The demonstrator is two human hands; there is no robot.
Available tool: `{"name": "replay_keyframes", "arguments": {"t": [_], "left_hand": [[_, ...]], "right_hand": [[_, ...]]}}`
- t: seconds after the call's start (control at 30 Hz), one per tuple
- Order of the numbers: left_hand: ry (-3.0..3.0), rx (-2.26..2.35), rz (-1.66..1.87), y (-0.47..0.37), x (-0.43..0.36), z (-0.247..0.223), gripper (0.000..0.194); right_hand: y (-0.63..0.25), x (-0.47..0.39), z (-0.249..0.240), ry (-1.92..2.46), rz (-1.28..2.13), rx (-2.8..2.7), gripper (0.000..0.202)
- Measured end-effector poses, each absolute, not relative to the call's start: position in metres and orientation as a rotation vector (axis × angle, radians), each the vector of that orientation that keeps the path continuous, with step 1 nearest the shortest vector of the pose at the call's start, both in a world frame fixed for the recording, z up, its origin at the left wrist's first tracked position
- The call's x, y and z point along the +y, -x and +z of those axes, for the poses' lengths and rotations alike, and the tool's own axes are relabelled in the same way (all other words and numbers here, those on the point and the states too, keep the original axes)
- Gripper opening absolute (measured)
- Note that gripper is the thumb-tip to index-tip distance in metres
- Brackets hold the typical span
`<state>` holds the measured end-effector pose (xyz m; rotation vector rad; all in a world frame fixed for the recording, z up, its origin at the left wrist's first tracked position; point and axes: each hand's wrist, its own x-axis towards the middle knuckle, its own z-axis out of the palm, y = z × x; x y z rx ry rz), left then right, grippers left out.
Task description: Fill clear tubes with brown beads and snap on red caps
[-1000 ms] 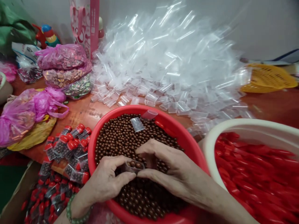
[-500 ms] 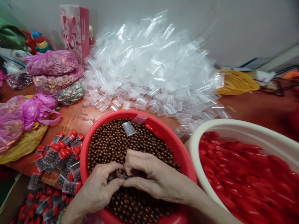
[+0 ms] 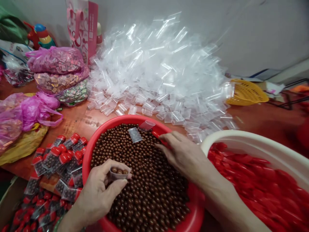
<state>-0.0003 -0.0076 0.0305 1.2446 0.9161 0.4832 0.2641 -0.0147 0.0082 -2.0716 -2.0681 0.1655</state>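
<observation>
My left hand [image 3: 100,190] pinches a small clear plastic container [image 3: 120,175] by its sides, its uncapped mouth facing up with brown balls inside. It is above a red tub [image 3: 95,145] full of shiny brown balls [image 3: 145,193]. My right hand [image 3: 180,153] is over the tub's right side, fingers stretched out and parted, its fingertips close to a red cap [image 3: 156,133] by the rim. Whether they touch the cap I cannot tell. Two more clear containers, one flat [image 3: 135,135] and one leaning [image 3: 147,125], are on the balls near the far rim.
A large pile of clear containers [image 3: 156,71] covers the back of the table. At right, a white tub [image 3: 217,137] holds red caps [image 3: 260,187]. Filled, red-capped containers [image 3: 51,158] lie at left. Pink bags [image 3: 55,61] and a yellow basket [image 3: 246,91] stand farther back.
My right hand has left the container and moved right and away toward the red cap. My left hand keeps the container, its mouth now in sight. The view has shifted slightly.
</observation>
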Motion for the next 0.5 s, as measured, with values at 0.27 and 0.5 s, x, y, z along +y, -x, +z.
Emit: {"name": "replay_keyframes", "arguments": {"t": [0.27,0.5], "left_hand": [[-1.546,0.858,0.483,-0.009,0.000,0.035,0.011],[-1.467,0.816,0.512,-0.003,-0.003,0.034,0.014]], "right_hand": [[-0.258,0.003,-0.012,2.347,0.064,-1.982,0.019],[-0.257,-0.002,-0.013,2.239,0.367,-1.801,0.013]]}}
